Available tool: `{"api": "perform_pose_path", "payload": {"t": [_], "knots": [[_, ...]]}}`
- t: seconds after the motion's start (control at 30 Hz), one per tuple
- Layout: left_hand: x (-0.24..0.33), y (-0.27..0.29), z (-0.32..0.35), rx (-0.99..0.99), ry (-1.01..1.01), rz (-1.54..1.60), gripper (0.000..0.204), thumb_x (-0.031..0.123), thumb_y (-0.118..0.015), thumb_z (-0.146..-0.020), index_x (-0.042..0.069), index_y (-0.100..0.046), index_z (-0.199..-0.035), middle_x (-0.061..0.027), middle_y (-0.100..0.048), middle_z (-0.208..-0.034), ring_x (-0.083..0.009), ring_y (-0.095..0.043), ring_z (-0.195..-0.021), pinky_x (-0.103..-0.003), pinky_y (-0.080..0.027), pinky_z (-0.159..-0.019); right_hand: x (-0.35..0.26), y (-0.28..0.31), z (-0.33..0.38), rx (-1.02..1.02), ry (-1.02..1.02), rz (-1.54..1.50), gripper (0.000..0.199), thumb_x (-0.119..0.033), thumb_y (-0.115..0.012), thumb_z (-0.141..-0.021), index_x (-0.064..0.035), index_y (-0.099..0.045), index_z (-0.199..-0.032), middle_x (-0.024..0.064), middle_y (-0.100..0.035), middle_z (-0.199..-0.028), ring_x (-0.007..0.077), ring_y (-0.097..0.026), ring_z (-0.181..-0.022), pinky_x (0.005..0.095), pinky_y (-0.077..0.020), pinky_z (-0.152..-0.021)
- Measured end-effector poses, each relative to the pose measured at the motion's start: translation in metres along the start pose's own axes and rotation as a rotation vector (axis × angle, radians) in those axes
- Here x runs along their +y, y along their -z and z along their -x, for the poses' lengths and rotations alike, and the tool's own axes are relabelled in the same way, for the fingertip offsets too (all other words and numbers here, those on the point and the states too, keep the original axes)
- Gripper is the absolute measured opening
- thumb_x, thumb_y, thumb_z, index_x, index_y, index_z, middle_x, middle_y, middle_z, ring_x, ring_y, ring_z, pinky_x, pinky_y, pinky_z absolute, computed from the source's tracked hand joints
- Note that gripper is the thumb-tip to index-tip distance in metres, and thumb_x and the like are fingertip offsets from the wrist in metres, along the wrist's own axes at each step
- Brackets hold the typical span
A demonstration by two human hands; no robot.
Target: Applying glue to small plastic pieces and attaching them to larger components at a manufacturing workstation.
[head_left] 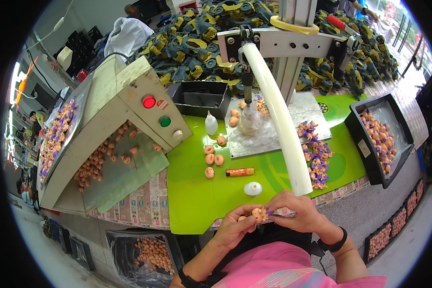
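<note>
Close to my body, just off the green board's (192, 211) front edge, my two hands meet over small toy parts. My left hand (235, 224) pinches a peach-coloured toy head (258, 215). My right hand (297, 211) pinches a small peach-and-purple toy body (268, 212) against it; whether the two are joined I cannot tell. Beyond my hands lie a white squeeze bottle (253, 188) and an orange-and-black tube (240, 172). Several loose peach heads (210, 160) rest farther left, near a second white bottle (211, 123). A row of peach-and-purple bodies (318, 163) lies on the right.
A press with a long white lever (278, 110) stands over a metal plate (269, 146). To the left is a beige machine (125, 91) with heads inside. Black bins (398, 144) flank me, one low at the left (175, 245). Dark green-and-yellow toy parts (197, 43) are heaped behind.
</note>
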State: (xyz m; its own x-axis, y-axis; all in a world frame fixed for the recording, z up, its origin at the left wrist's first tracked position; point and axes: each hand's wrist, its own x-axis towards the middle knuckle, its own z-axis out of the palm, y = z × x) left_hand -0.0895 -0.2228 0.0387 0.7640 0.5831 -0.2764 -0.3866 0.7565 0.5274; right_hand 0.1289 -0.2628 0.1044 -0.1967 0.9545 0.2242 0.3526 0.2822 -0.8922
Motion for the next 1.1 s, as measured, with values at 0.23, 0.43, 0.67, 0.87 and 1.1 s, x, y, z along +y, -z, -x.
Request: {"api": "perform_pose_path", "payload": {"t": [0.23,0.43,0.67,0.87,1.1], "knots": [[-0.004,-0.009,0.000,-0.016,-0.018,0.043,0.031,0.013,-0.067,-0.088,0.003,-0.061,-0.117,-0.0056,-0.063,-0.101,-0.0065,-0.051,-0.074,-0.019,-0.042,-0.059,0.005,-0.001,0.001,0.007,0.009,-0.131,0.025,0.001,-0.075,-0.072,-0.0066,-0.065,-0.093,0.0071,-0.068,-0.096,0.0228,-0.066,-0.085,0.0302,-0.0526,-0.074],[0.001,-0.012,-0.003,-0.025,0.031,0.112,0.022,0.017,-0.068,-0.087,0.007,-0.065,-0.106,-0.0021,-0.063,-0.095,-0.0056,-0.047,-0.064,-0.018,-0.036,-0.052,0.008,-0.004,0.000,0.056,0.023,-0.063,0.021,0.001,-0.076,-0.070,-0.0058,-0.063,-0.085,0.0064,-0.066,-0.086,0.0221,-0.065,-0.079,0.0306,-0.0509,-0.068],[0.008,-0.020,-0.001,0.044,0.014,0.029,0.017,0.016,-0.065,-0.090,0.009,-0.065,-0.105,-0.0024,-0.064,-0.094,-0.0037,-0.042,-0.055,-0.017,-0.034,-0.049,0.008,-0.002,-0.005,0.055,0.058,-0.034,0.021,-0.002,-0.078,-0.071,-0.0060,-0.064,-0.086,0.0069,-0.067,-0.087,0.0218,-0.066,-0.079,0.0294,-0.0513,-0.069],[0.016,-0.021,0.005,-0.109,0.028,0.141,0.027,0.016,-0.059,-0.094,0.008,-0.058,-0.120,-0.0012,-0.062,-0.098,-0.0022,-0.040,-0.053,-0.017,-0.033,-0.048,-0.014,0.008,-0.024,-0.033,0.096,0.095,0.026,-0.011,-0.076,-0.077,-0.0075,-0.068,-0.101,0.0094,-0.068,-0.096,0.0231,-0.067,-0.085,0.0311,-0.0540,-0.074],[0.047,-0.027,0.010,0.053,-0.059,0.036,0.023,0.019,-0.051,-0.099,0.007,-0.055,-0.118,0.0005,-0.061,-0.096,-0.0035,-0.039,-0.051,-0.020,-0.032,-0.049,-0.060,0.052,-0.129,0.181,0.768,0.427,0.024,-0.010,-0.071,-0.080,-0.0070,-0.069,-0.104,0.0089,-0.068,-0.100,0.0286,-0.063,-0.094,0.0402,-0.0498,-0.084]]}}
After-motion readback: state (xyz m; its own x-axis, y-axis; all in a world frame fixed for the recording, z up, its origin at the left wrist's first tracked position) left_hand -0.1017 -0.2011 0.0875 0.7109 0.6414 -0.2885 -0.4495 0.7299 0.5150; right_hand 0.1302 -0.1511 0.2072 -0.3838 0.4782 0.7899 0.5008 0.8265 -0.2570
